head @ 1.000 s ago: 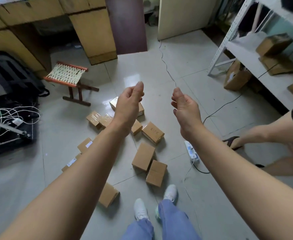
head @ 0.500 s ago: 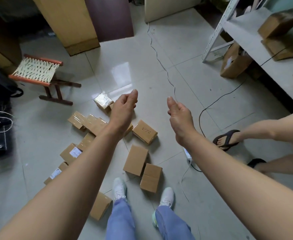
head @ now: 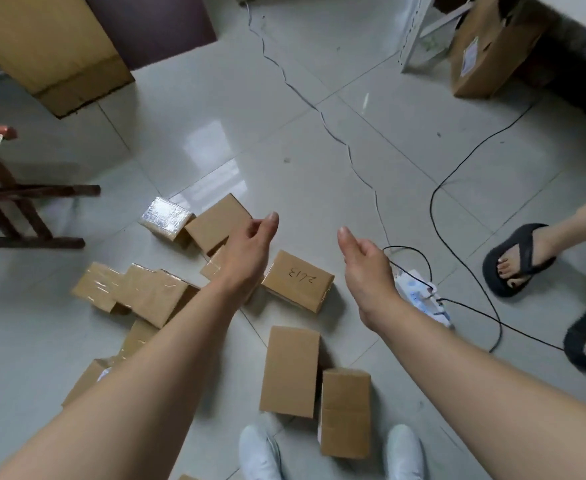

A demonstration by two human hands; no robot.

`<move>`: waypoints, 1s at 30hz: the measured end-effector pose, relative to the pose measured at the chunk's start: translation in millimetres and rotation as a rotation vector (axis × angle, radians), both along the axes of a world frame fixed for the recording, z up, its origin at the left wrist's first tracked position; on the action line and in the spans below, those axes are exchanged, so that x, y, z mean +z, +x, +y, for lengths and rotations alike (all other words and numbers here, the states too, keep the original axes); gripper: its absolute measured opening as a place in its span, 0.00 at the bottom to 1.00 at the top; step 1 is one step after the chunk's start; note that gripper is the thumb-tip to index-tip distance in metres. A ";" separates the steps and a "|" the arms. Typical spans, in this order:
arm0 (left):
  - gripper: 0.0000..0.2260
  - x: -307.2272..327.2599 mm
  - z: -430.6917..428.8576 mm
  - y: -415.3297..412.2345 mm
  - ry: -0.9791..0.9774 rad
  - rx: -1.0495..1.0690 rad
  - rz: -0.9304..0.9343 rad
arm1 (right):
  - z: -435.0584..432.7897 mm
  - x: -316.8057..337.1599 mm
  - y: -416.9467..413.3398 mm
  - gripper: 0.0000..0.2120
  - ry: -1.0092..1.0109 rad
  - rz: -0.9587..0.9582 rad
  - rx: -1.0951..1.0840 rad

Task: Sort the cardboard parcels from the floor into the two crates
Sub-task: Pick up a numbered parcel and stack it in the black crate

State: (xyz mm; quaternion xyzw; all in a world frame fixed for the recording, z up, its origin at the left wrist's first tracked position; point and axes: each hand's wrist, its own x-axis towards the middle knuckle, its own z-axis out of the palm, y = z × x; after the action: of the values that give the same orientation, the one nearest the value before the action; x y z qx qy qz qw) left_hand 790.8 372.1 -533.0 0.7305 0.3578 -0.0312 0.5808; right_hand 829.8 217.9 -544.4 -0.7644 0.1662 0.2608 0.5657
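Hovering mid-frame with loosely curled fingers holding nothing, the left hand and right hand hang above cardboard parcels strewn centre to lower left, several partly hidden by the left forearm.

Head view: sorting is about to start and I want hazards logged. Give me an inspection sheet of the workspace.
Surface: glossy tiled floor with glare patches.
Job's things: cardboard parcels scattered on it, one pen-marked parcel, one foil-wrapped parcel; crates: nothing seen.
Clutter: power strip beside the parcels.
Hands: left hand and right hand above the parcels, fingers relaxed, holding nothing.
Cables: black cable loops from the strip; thin cable crosses the tiles.
Surroundings: wooden stool left, large carton top right, another person's sandalled feet right.
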 end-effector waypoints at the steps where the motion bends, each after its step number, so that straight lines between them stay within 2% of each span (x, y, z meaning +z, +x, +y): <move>1: 0.18 -24.9 1.9 3.5 -0.007 -0.010 0.013 | 1.9 -24.3 1.0 0.20 -0.006 0.013 -0.003; 5: 0.21 -114.0 9.4 10.2 0.043 -0.075 0.076 | 6.1 -113.0 2.2 0.27 -0.056 0.065 -0.018; 12: 0.26 -251.1 17.6 11.1 0.099 -0.130 0.218 | 0.1 -239.0 -0.7 0.28 -0.123 0.188 -0.039; 18: 0.29 -314.7 19.1 30.0 0.148 -0.121 0.279 | -1.9 -302.6 5.9 0.32 -0.155 0.297 0.002; 22: 0.38 -345.2 22.8 39.6 0.086 -0.097 0.326 | 8.6 -329.2 15.0 0.34 -0.117 0.373 -0.001; 23: 0.35 -349.0 23.6 40.8 0.074 -0.081 0.333 | 11.0 -331.6 17.6 0.34 -0.108 0.382 0.012; 27: 0.15 -325.8 18.8 46.0 0.004 0.021 0.306 | 13.2 -316.4 30.6 0.35 -0.121 0.342 0.035; 30: 0.11 -287.6 13.7 48.1 -0.013 0.087 0.235 | 11.3 -277.7 40.4 0.34 -0.145 0.272 0.024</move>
State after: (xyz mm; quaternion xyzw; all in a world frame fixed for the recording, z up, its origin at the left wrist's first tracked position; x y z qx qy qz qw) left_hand 838.9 385.8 -820.6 0.7018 0.4546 -0.0935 0.5404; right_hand 870.3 229.2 -822.1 -0.7627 0.2505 0.3562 0.4783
